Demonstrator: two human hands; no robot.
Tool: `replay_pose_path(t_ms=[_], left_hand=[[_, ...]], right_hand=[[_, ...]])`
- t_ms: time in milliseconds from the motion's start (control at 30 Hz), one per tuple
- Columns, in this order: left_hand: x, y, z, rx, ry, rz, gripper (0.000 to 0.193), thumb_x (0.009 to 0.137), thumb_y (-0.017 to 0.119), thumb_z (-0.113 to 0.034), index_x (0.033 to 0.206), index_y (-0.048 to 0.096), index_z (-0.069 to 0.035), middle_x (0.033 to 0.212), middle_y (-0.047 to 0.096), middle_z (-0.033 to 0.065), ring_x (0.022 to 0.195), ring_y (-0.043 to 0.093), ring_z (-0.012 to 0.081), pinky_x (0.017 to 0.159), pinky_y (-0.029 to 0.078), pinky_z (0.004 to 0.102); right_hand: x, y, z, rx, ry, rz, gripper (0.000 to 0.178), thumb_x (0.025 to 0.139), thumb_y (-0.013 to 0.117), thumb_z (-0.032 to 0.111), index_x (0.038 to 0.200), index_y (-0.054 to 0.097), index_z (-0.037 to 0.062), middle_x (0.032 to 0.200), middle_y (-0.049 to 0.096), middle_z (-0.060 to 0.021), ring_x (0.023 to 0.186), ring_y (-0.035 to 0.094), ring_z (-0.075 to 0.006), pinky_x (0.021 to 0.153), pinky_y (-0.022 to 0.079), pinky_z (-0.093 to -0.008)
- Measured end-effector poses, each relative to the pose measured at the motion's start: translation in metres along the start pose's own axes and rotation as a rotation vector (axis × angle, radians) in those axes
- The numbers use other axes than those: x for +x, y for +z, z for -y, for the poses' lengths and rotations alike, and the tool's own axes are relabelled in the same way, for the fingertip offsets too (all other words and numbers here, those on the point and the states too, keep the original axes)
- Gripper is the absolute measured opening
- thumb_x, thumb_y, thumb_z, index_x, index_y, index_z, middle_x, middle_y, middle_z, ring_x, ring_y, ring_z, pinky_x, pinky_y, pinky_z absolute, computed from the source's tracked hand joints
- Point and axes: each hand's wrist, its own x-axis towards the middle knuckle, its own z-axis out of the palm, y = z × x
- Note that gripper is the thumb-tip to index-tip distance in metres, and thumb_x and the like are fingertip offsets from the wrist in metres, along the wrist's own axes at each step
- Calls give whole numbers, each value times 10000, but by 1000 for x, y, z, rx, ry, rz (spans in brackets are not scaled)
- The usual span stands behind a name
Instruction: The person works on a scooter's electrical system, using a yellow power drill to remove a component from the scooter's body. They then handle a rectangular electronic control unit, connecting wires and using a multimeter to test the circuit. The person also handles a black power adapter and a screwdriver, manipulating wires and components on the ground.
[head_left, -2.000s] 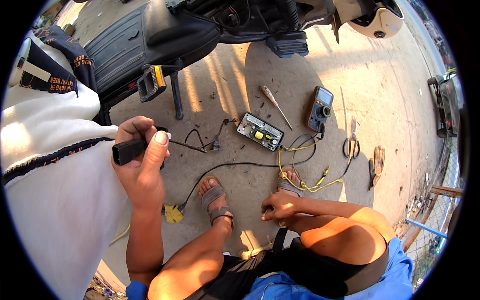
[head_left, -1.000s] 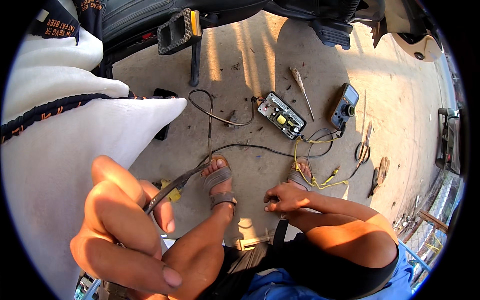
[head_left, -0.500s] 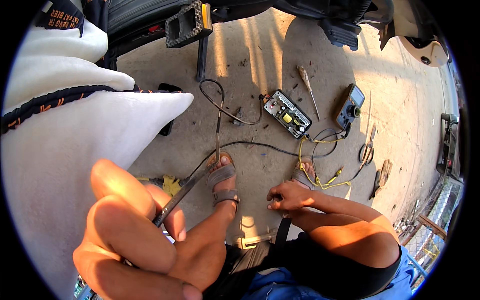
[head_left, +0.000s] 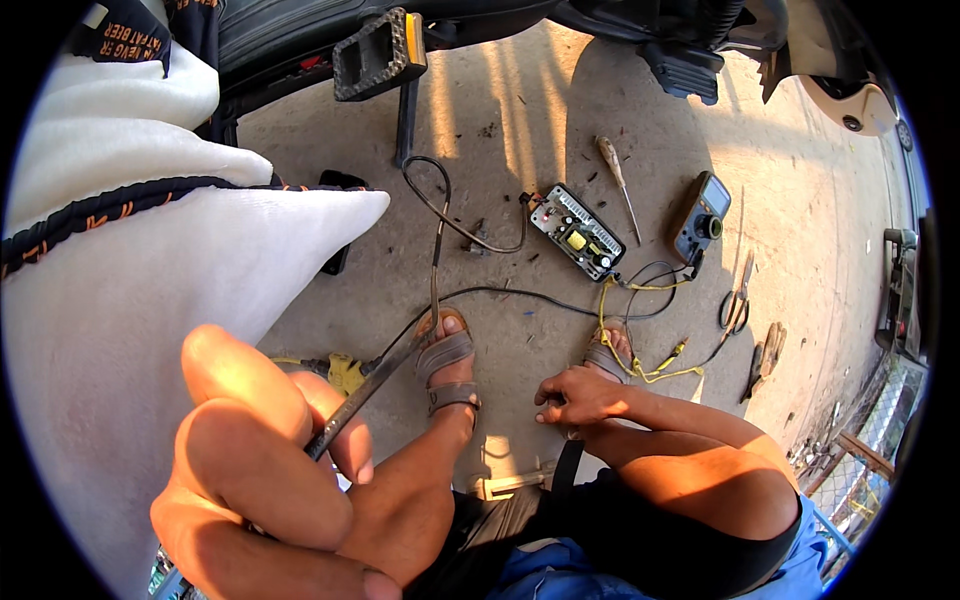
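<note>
Close up at the lower left, my left hand (head_left: 265, 460) is closed round a dark cable (head_left: 375, 385). That cable runs up, loops over the ground and ends at an opened charger (head_left: 577, 235), whose casing bares its circuit board and a yellow transformer. Beside my right sandal, my right hand (head_left: 580, 396) hangs with fingers loosely curled, nothing visible in them. The yellow test leads (head_left: 655, 374) lie just beyond it, near a multimeter (head_left: 701, 220) on the ground. Between charger and multimeter lies a screwdriver (head_left: 619, 185).
Scissors (head_left: 737, 300) and pliers (head_left: 766, 362) lie at the right. A vehicle's pedal (head_left: 380, 55) and stand overhang the far side. White cloth (head_left: 150, 260) drapes down the left, partly covering a black phone-like object (head_left: 340, 255). A yellow plug (head_left: 347, 372) lies behind my left hand.
Nearly everything holds still. The view has shifted very slightly, and both hands keep their places and grip.
</note>
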Motion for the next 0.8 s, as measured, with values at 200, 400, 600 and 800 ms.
replay_pose_path(t_ms=[200, 400, 600, 800], left_hand=[[9, -4, 7, 64, 99, 117, 394, 832, 831, -321, 948, 477, -192, 858, 345, -34, 844, 329, 129, 782, 401, 224], [2, -8, 7, -29, -3, -56, 395, 830, 848, -310, 780, 464, -234, 784, 337, -67, 847, 324, 136, 676, 357, 229], [-2, -13, 2, -39, -67, -95, 414, 848, 839, -298, 717, 448, -263, 764, 341, -86, 862, 319, 142, 633, 335, 224], [-4, -10, 9, -31, -49, -61, 408, 851, 825, -309, 735, 436, -267, 772, 330, -82, 856, 308, 148, 633, 330, 232]], right_hand=[[0, 1, -1, 9, 16, 7, 461, 886, 735, 444, 1109, 743, 40, 930, 749, -162, 906, 727, -327, 784, 565, -417], [1, 1, -1, 9, 5, 3, 468, 884, 735, 444, 1105, 742, 32, 925, 747, -170, 899, 725, -336, 782, 565, -421], [5, 0, 5, -4, -11, 19, 474, 879, 733, 444, 1107, 741, 28, 937, 747, -183, 910, 723, -353, 799, 567, -428], [2, 2, 0, -12, -13, -11, 479, 876, 729, 444, 1107, 743, 25, 945, 747, -193, 924, 719, -371, 828, 566, -436]])
